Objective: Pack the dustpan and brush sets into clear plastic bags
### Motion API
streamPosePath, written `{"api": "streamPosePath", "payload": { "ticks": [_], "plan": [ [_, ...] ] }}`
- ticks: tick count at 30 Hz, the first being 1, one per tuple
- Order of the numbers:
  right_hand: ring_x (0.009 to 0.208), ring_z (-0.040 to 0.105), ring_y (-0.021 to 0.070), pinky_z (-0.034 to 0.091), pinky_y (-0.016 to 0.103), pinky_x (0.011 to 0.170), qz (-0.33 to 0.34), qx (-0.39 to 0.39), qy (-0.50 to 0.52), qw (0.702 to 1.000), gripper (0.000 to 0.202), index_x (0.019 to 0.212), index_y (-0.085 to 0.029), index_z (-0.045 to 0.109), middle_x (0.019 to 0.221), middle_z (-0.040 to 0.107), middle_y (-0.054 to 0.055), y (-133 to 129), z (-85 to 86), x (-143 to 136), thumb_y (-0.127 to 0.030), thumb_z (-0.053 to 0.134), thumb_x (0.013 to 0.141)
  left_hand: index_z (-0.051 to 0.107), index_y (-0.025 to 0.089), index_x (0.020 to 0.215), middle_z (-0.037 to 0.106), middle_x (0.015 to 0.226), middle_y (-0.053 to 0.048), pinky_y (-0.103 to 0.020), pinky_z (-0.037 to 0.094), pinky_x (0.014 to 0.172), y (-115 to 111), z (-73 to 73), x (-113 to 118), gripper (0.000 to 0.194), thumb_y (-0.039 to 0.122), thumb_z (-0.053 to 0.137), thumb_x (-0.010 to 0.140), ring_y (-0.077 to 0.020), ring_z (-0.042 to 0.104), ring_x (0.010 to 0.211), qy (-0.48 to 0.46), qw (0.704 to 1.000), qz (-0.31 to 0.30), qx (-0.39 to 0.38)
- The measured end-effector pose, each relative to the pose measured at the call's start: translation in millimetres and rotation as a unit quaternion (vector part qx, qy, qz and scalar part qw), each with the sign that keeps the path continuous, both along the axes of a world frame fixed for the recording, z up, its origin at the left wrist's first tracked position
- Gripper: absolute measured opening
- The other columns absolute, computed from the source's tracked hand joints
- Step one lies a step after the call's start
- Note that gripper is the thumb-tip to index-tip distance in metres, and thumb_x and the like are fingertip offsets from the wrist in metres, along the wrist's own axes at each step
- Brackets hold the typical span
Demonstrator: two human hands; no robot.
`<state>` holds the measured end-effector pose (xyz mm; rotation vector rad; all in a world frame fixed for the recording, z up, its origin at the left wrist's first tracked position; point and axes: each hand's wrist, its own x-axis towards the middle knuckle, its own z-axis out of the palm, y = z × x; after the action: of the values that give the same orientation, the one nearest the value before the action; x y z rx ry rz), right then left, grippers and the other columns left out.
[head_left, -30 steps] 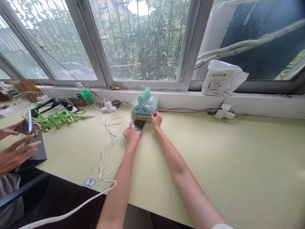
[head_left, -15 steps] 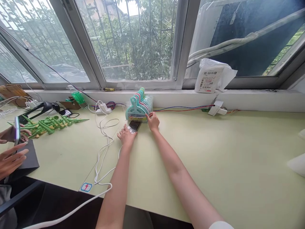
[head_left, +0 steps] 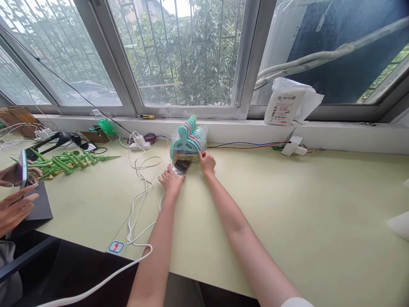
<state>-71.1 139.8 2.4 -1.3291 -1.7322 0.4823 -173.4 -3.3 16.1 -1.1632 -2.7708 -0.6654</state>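
Note:
My left hand (head_left: 171, 180) rests on the table with its thumb and fingers around the near end of a dark, glossy phone (head_left: 181, 167). The phone lies flat just in front of a clear-wrapped row of small plastic dustpans (head_left: 184, 143), turquoise at the front with pink and green ones behind. At the pack's lower right front edge, my right hand (head_left: 207, 163) pinches it between thumb and fingers. The pack stands upright near the wall below the window. A white cable (head_left: 140, 200) runs over the table and passes by my left forearm.
Another person's hand (head_left: 15, 209) holds a phone (head_left: 23, 169) at the far left. Beside it lie green plastic pieces (head_left: 68, 162). A power strip (head_left: 139, 146), a green bottle (head_left: 105, 125) and a white plug adapter (head_left: 292, 146) sit along the wall. A white package (head_left: 283, 104) stands on the sill.
The view has shifted a little, so most things sit slightly higher and further right. Both hands keep nearly the same places on the phone and the pack.

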Motion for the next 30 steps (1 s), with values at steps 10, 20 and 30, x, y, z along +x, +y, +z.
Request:
{"api": "streamPosePath", "payload": {
  "ticks": [10, 20, 30],
  "plan": [
    [0.073, 0.054, 0.0156, 0.028, 0.024, 0.058, 0.021, 0.044, 0.014, 0.999, 0.033, 0.085, -0.022, 0.049, 0.085, 0.060, 0.002, -13.8, 5.9, 12.0, -0.054, 0.040, 0.090, 0.027, 0.010, 0.144, 0.050, 0.131, -0.024, -0.056, 0.020, 0.107, -2.9, -0.8, 1.8, 0.087, 0.049, 0.060, 0.074, -0.0359, 0.041, 0.126, -0.005, 1.000, -0.013, 0.004],
    [0.063, 0.051, 0.0137, 0.034, 0.024, 0.060, 0.034, -0.019, 0.081, 0.996, 0.026, 0.070, -0.022, 0.046, 0.070, 0.059, -0.001, -30.2, -4.1, 52.9, -0.040, 0.038, 0.088, 0.045, 0.014, 0.132, 0.045, 0.136, -0.016, -0.045, 0.028, 0.110, -0.7, 12.2, 28.4, 0.044, 0.024, 0.041, 0.089, -0.0266, 0.040, 0.128, 0.052, 0.973, -0.126, 0.185],
    [0.045, 0.045, 0.0096, 0.040, 0.023, 0.048, 0.091, -0.139, 0.184, 0.969, 0.022, 0.068, -0.022, 0.046, 0.059, 0.054, -0.005, -79.1, -2.2, 213.7, -0.041, 0.049, 0.079, 0.055, 0.021, 0.119, 0.052, 0.132, -0.008, -0.034, 0.042, 0.102, 3.4, -7.3, 88.7, 0.048, 0.001, 0.032, 0.081, -0.0183, 0.047, 0.125, 0.017, 0.875, -0.480, 0.062]
  ]
}}
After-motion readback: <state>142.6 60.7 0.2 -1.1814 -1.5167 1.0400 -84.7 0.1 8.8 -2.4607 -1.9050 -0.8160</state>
